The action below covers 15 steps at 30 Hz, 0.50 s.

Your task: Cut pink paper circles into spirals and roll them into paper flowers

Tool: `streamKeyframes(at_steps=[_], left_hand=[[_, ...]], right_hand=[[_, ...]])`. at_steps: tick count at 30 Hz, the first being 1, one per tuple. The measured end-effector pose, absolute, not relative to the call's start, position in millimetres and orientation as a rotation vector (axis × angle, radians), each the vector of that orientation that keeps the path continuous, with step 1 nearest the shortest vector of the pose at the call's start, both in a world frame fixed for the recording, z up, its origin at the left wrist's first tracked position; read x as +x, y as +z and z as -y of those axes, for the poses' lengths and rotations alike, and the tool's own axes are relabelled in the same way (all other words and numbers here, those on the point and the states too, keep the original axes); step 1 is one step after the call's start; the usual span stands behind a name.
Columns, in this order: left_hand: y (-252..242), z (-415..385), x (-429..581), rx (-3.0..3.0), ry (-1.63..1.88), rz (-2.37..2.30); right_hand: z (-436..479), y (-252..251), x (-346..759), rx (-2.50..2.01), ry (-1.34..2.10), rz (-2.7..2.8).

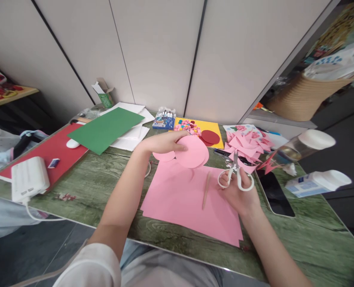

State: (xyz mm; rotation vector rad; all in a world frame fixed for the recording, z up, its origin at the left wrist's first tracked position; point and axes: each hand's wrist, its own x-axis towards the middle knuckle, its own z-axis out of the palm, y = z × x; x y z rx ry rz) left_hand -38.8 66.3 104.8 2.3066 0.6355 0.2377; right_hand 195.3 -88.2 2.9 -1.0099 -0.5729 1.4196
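Head view: the left hand (165,142) pinches the edge of a pink disc (192,152), fingers on top, and holds it just above the table (308,235). The right hand (239,193) is well apart from it at 3 o'clock. Its fingers are through the loops of white scissors (236,175), whose blades are nearly closed and point to 12 o'clock.

Under both hands lies a pink sheet (183,199), with a thin wooden stick (206,190) lying on it between the hands. A smaller pink cut-out (164,156) peeps out below the left hand.

At 3 o'clock of the right hand a dark phone (274,193) lies flat, just beside the sheet. Farther right are a tipped white bottle (317,183) and a jar (302,145).

At 12 o'clock of the scissors a heap of pink scraps (245,142) is piled. Left of it a yellow sheet (214,128) carries a red oval (209,136) and a cluster of small coloured balls (188,126), with a pen box (164,120) beside it.

At 10 o'clock of the left hand a green sheet (105,129) overlaps white paper (132,137) and a red sheet (45,153). A white power bank (29,177) sits at the table's 9 o'clock edge with its cable hanging down.
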Motion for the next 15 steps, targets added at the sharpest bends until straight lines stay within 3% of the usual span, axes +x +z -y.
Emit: streamKeyframes(at_steps=[9, 15], left_hand=[[105, -65, -38, 2.306, 0.239, -0.656], [106, -65, -38, 2.327, 0.238, -0.710]], right_hand=[[88, 2, 194, -1.015, 1.311, 0.560], [93, 17, 186, -0.885, 1.417, 0.636]])
